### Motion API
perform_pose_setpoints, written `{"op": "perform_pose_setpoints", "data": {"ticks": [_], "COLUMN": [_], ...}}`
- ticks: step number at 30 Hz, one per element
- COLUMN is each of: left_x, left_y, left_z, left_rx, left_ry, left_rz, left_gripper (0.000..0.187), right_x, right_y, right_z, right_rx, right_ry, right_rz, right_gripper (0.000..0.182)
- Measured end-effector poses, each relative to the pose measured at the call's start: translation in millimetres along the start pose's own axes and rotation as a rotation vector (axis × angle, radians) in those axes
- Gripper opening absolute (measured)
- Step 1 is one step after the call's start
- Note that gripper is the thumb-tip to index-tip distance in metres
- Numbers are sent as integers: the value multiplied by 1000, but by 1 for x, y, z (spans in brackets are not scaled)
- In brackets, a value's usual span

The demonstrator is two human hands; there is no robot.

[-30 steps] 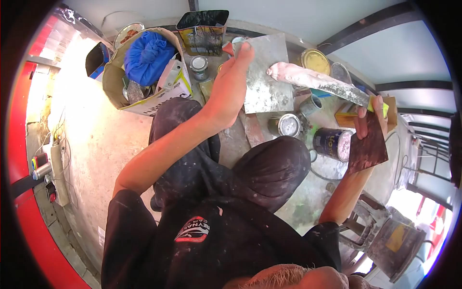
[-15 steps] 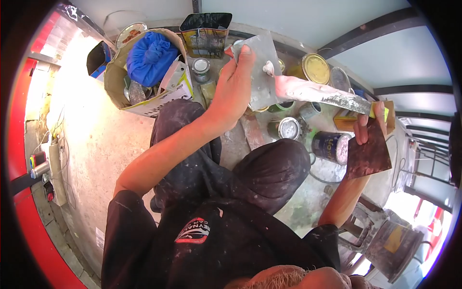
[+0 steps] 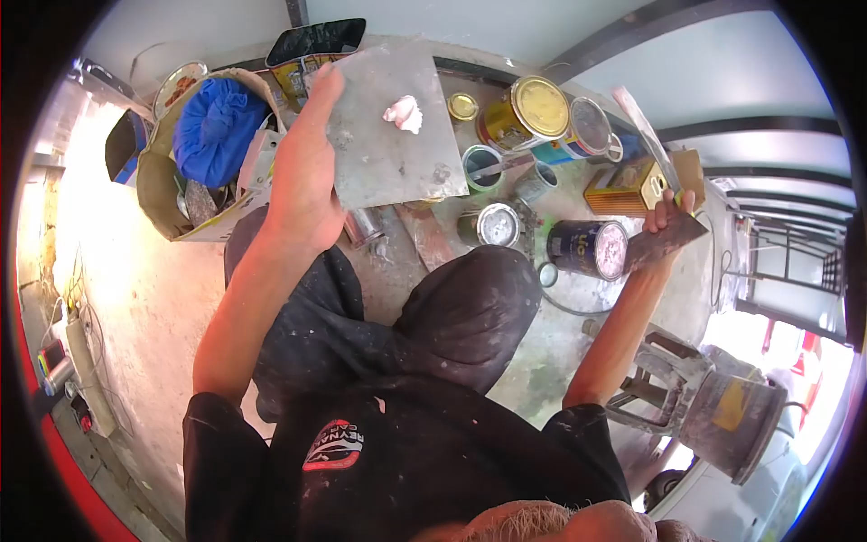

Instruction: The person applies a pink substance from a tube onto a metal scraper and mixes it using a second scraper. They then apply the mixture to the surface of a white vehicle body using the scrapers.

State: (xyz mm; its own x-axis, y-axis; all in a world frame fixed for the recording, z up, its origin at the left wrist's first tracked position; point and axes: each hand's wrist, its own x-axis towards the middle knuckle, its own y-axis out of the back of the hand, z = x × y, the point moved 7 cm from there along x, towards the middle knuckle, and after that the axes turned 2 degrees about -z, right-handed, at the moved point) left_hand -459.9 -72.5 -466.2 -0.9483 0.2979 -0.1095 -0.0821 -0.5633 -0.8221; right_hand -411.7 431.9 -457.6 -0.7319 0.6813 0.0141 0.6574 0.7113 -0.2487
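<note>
My left hand (image 3: 307,185) grips the edge of a flat grey metal plate (image 3: 375,163), thumb on top. On the plate sits a small lump of pinkish-white putty (image 3: 404,115). Off to the right, my right hand (image 3: 670,217) is closed round a putty knife (image 3: 648,135); its long blade points up and bears a pale smear. A dark rectangular sheet (image 3: 666,246) is in the same hand, below the knife, partly covering the fingers. Behind that sheet on the floor lies a dark blue can (image 3: 573,250) with pink-white paste at its opening.
Several cans stand ahead, among them a yellow-lidded can (image 3: 533,108) and a grey-lidded one (image 3: 497,226). A cardboard box (image 3: 158,172) holding a blue bag (image 3: 217,131) is at left. A dirty stool (image 3: 673,379) stands at right, and cardboard (image 3: 686,176) lies beyond my right hand.
The knife has come away from the plate and swung upright at the right. A small lump of putty stays on the plate, now facing me flatter. The view has shifted right.
</note>
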Motion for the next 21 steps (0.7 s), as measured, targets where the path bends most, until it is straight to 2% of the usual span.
{"op": "perform_pose_setpoints", "data": {"ticks": [1,4,7,8,11,12,13,15,17,18,19,21], "left_x": [0,-3,-4,-3,-3,-4,-6,-2,-2,2,6,11], "left_y": [-1,-3,-7,-5,2,5,8,24,34,34,35,38], "left_z": [3,16,30,37,58,65,71,78,81,80,78,76], "left_rx": [29,43,70,69,48,30,16,11,37,58,76,82], "left_ry": [-23,-48,-70,-123,-250,-275,-300,-344,-374,-373,-371,-365], "left_rz": [10,19,20,41,115,142,171,205,234,240,235,240], "left_gripper": [43,44,46,47,46,44,43,38,33,31,29,30], "right_x": [19,73,126,152,154,140,142,97,26,-4,-27,-42], "right_y": [20,42,50,59,30,13,6,-48,-145,-184,-216,-263], "right_z": [12,52,118,146,166,157,164,155,136,142,152,201], "right_rx": [-67,-224,-3,11,-161,-338,-336,-203,-546,-681,-813,-983], "right_ry": [31,-9,-81,-155,-248,-194,-107,300,405,392,387,505], "right_rz": [76,124,280,109,-149,-14,72,22,-247,-392,-534,-713], "right_gripper": [30,33,36,43,48,45,34,27,28,31,33,38]}}
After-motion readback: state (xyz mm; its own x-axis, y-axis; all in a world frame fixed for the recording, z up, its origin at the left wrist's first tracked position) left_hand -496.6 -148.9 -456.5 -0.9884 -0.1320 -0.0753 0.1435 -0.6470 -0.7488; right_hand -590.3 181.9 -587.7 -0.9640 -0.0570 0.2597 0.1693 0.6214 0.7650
